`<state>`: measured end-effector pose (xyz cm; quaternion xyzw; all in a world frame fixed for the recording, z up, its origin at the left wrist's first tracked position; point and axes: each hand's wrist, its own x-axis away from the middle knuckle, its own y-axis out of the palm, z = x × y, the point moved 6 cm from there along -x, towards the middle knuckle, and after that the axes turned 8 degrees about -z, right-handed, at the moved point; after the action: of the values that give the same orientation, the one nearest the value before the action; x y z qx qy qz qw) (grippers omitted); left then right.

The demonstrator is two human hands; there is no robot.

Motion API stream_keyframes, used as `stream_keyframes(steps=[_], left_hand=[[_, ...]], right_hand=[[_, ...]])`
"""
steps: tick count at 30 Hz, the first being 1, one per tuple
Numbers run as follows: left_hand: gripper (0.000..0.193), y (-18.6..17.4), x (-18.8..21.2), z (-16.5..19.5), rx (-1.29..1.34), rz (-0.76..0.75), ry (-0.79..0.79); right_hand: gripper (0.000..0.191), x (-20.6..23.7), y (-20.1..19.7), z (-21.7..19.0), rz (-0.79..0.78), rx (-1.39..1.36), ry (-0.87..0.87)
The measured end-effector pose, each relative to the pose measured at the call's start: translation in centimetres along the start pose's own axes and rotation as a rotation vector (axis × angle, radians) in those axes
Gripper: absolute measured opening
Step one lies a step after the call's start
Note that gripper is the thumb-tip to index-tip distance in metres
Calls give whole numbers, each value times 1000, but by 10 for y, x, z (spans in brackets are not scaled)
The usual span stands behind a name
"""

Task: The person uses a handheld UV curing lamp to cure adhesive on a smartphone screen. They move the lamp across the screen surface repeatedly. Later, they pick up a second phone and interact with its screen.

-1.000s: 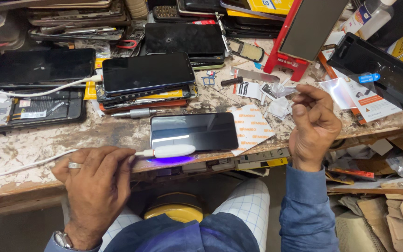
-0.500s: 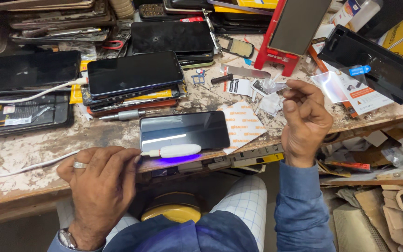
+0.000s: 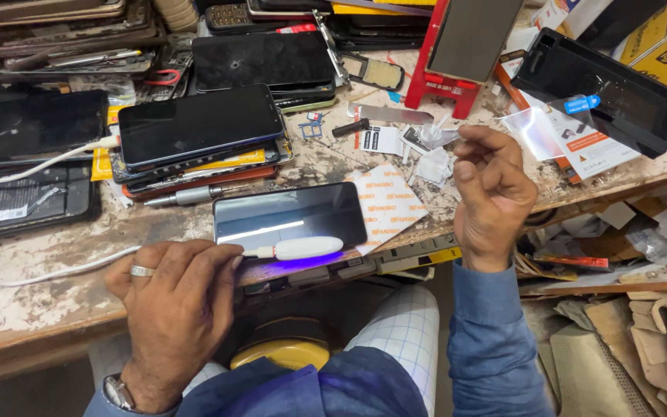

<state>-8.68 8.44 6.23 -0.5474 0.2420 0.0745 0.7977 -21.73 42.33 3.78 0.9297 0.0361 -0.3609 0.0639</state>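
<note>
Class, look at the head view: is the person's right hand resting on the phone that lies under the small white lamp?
No: the right hand is raised clear of the bench, off to the side of the phone, while the left hand holds the white lamp.

Phone (image 3: 291, 217) glass glossy — lamp (image 3: 303, 248) smooth wht plastic — bench (image 3: 32, 259) rough.

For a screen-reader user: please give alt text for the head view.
A left hand holds a small white lamp glowing violet along the near edge of a phone on a cluttered workbench. The right hand is raised, fingers curled.
</note>
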Motion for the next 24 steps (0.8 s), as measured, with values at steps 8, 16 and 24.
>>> stream_keyframes(steps=[8, 16, 24], left_hand=[[22, 3, -8, 10, 8, -4, 39], [22, 7, -17, 19, 7, -13, 68], [20, 10, -29, 30, -5, -32, 109]], right_hand=[[40, 1, -2, 1, 2, 0, -5], [40, 1, -3, 1, 8, -21, 6], [42, 1, -4, 1, 11, -26, 10]])
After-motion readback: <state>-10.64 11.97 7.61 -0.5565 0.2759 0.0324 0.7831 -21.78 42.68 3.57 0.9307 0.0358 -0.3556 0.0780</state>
